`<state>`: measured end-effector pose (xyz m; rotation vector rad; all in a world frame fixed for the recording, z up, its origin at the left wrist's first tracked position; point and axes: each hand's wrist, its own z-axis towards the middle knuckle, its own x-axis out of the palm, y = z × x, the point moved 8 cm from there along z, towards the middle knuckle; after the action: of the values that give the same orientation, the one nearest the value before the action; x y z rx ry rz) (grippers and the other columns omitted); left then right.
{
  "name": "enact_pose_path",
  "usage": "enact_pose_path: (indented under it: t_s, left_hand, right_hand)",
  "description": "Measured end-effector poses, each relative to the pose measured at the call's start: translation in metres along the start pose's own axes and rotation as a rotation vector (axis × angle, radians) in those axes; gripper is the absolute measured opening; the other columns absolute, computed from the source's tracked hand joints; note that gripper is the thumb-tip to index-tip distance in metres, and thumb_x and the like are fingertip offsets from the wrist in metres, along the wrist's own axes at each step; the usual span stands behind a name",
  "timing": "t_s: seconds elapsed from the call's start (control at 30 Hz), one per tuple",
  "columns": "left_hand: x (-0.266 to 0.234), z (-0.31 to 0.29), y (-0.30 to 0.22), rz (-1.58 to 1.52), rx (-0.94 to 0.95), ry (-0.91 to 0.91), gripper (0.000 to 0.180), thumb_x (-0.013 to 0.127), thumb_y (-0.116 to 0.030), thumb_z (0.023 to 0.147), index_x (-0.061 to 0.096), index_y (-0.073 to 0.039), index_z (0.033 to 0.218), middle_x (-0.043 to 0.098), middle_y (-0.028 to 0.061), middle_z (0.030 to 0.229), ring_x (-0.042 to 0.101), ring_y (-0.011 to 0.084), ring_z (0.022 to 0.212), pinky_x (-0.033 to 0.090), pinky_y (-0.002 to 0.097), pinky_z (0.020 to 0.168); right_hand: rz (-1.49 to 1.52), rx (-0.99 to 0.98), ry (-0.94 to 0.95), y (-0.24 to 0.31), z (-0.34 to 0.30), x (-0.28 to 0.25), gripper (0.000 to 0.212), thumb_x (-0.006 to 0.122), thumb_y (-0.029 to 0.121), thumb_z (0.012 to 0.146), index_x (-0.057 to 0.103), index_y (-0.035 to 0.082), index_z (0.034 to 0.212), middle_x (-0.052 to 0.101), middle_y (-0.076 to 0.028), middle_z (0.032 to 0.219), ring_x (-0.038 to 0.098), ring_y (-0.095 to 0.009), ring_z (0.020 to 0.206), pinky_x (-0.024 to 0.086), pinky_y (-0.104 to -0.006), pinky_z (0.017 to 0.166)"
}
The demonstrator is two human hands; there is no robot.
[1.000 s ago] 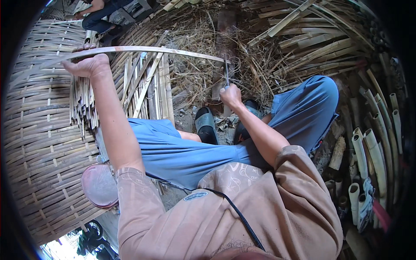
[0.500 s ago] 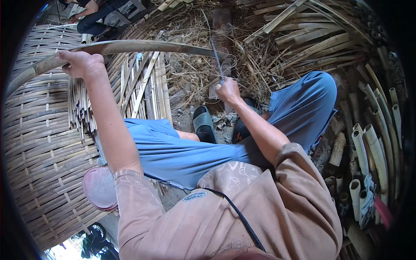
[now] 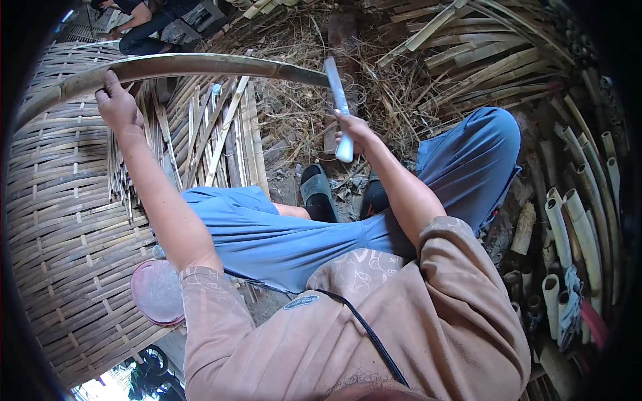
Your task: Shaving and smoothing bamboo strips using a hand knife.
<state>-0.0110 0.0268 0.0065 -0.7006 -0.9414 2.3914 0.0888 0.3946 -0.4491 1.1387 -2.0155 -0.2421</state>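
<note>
A long split bamboo pole (image 3: 200, 65) runs across the upper left, bending with the fisheye view toward the left rim. My left hand (image 3: 122, 107) grips it from the near side, thumb against its surface; some fingers are hidden. In my right hand (image 3: 360, 131) is a knife (image 3: 339, 87), its pale handle end sticking out below the fist and its blade pointing away from me. The bamboo's right end meets the blade, or lies just beside it; contact is hard to make out. Below that end, a dark wooden block (image 3: 342, 30) lies among curled shavings (image 3: 294, 100).
A woven bamboo mat (image 3: 67, 267) fills the left side, with loose bamboo strips (image 3: 224, 134) at its right edge. Split bamboo lengths (image 3: 468, 53) are stacked far right; cut bamboo tubes (image 3: 558, 227) stand nearer right. A round pinkish lid (image 3: 157, 292) sits by my left elbow. Another person (image 3: 144, 27) sits far left.
My left hand has shifted down and left, its thumb now upright on the bamboo. The knife has turned so its broad blade and handle show. The bamboo's right end has moved slightly left.
</note>
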Motion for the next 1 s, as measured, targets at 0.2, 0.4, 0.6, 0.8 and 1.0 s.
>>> enact_pose_path:
  t_s: [0.2,0.4,0.6,0.8,1.0]
  left_hand:
    - [0.002,0.013,0.019,-0.039,-0.079,0.06,0.053,0.068,-0.048,0.095,0.062,0.004,0.104,0.066,0.0094,0.086,0.055,0.0145,0.062,0.042,0.0305,0.048]
    - [-0.01,0.006,0.024,-0.019,-0.099,0.04,0.05,0.068,-0.044,0.096,0.062,0.006,0.102,0.068,0.0111,0.092,0.059,0.0151,0.076,0.049,0.0294,0.063]
    - [-0.011,-0.006,0.012,0.014,-0.12,0.026,0.049,0.066,-0.048,0.096,0.062,0.001,0.098,0.066,0.0107,0.081,0.056,0.0174,0.053,0.039,0.035,0.039]
    - [-0.016,0.005,-0.005,0.137,0.193,-0.018,0.062,0.065,-0.055,0.093,0.065,0.006,0.097,0.067,0.0181,0.082,0.061,0.0257,0.059,0.046,0.0422,0.051]
    - [-0.127,0.076,0.124,0.305,-0.17,-0.11,0.06,0.062,-0.056,0.093,0.068,0.003,0.101,0.067,0.0179,0.084,0.064,0.0325,0.078,0.051,0.0446,0.068]
  right_hand:
    - [0.157,0.124,0.501,-0.005,-0.039,0.109,0.025,0.068,0.026,0.095,0.048,0.013,0.101,0.048,0.001,0.073,0.045,-0.006,0.05,0.042,-0.0217,0.042]
    - [0.028,-0.013,0.471,-0.007,-0.043,0.103,0.028,0.067,0.028,0.096,0.046,0.013,0.104,0.048,0.001,0.073,0.046,-0.008,0.051,0.045,-0.0248,0.044]
    - [0.382,0.146,0.293,-0.012,-0.046,0.107,0.025,0.063,0.023,0.097,0.043,0.013,0.107,0.044,0.001,0.069,0.047,-0.008,0.053,0.046,-0.025,0.046]
    - [-0.07,-0.099,0.759,0.05,-0.138,0.273,0.024,0.066,0.028,0.097,0.05,0.01,0.102,0.051,-0.001,0.073,0.05,-0.008,0.051,0.048,-0.0256,0.041]
    - [-0.429,-0.378,0.655,0.113,-0.185,0.233,0.028,0.067,0.032,0.098,0.058,0.006,0.103,0.054,-0.001,0.072,0.057,-0.011,0.05,0.051,-0.0312,0.042]
